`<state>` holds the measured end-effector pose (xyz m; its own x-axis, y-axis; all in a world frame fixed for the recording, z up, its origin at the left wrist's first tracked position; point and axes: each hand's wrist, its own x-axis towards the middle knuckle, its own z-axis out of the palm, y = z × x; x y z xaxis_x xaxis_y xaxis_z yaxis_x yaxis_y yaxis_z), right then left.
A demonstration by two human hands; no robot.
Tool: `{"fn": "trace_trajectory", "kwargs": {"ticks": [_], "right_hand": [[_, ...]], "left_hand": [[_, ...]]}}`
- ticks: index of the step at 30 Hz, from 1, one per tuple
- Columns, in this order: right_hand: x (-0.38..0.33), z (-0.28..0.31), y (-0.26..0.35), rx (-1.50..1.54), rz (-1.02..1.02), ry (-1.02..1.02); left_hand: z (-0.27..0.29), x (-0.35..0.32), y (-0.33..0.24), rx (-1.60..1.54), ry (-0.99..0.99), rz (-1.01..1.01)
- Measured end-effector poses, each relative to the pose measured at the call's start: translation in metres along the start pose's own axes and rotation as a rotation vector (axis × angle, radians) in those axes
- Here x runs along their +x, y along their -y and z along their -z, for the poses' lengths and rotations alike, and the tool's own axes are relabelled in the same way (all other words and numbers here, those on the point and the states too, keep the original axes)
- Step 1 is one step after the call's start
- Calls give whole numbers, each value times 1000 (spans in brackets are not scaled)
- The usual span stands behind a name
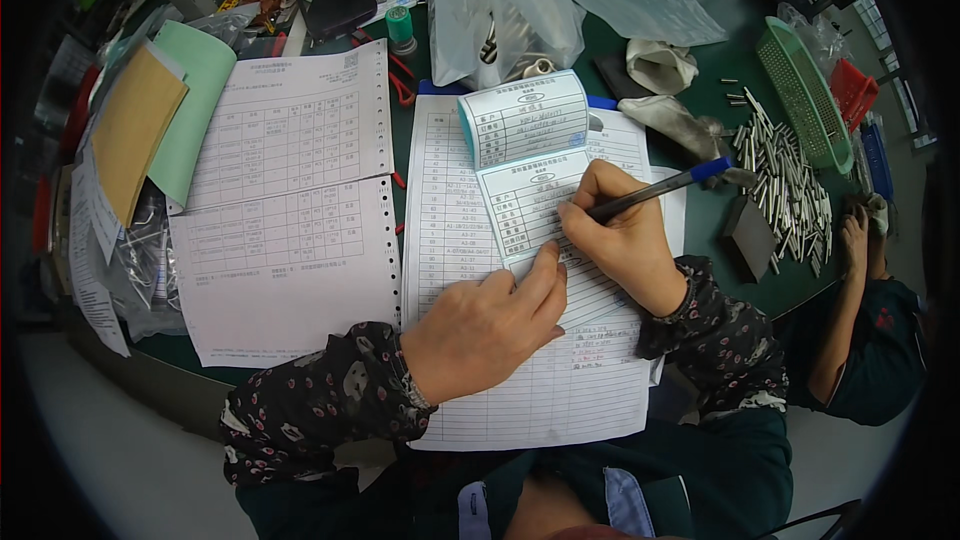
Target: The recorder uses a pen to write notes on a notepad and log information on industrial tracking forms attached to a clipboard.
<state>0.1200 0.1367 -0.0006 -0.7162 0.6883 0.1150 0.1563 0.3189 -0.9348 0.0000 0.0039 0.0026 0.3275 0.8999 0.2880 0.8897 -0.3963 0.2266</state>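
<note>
My right hand (628, 236) is closed around a dark pen with a blue end (660, 189), its writing end hidden by the fingers over a printed label form (530, 202) with handwriting in its rows. My left hand (490, 318) rests on the paper with its fingers reaching the form's lower edge, holding nothing. Joined above that form is a folded-over stack of matching labels (530, 120) with filled-in lines. Both lie on ruled list sheets (450, 240) with printed and handwritten entries, on a blue clipboard partly covered by them.
Left lie a printed table document (285, 270), green and tan papers (140, 130) and plastic bags. A clear bag of metal parts (500, 20) stands at the back. To the right are many metal rods (785, 190), a dark block (748, 240), a green basket (805, 90) and another person's hand (855, 240).
</note>
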Motion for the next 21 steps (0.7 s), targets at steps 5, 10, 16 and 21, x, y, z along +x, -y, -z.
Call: {"fn": "trace_trajectory", "kwargs": {"ticks": [5,10,16,21], "right_hand": [[0,1,1,20,-36,-1],[0,1,1,-12,-24,-5],[1,0,2,2,-21,-41],[0,1,1,9,-28,-2]], "left_hand": [[-1,0,0,-6,-4,4],[-1,0,0,-14,0,10],[0,0,1,3,-2,-2],[-1,-1,0,-12,-2,4]]}}
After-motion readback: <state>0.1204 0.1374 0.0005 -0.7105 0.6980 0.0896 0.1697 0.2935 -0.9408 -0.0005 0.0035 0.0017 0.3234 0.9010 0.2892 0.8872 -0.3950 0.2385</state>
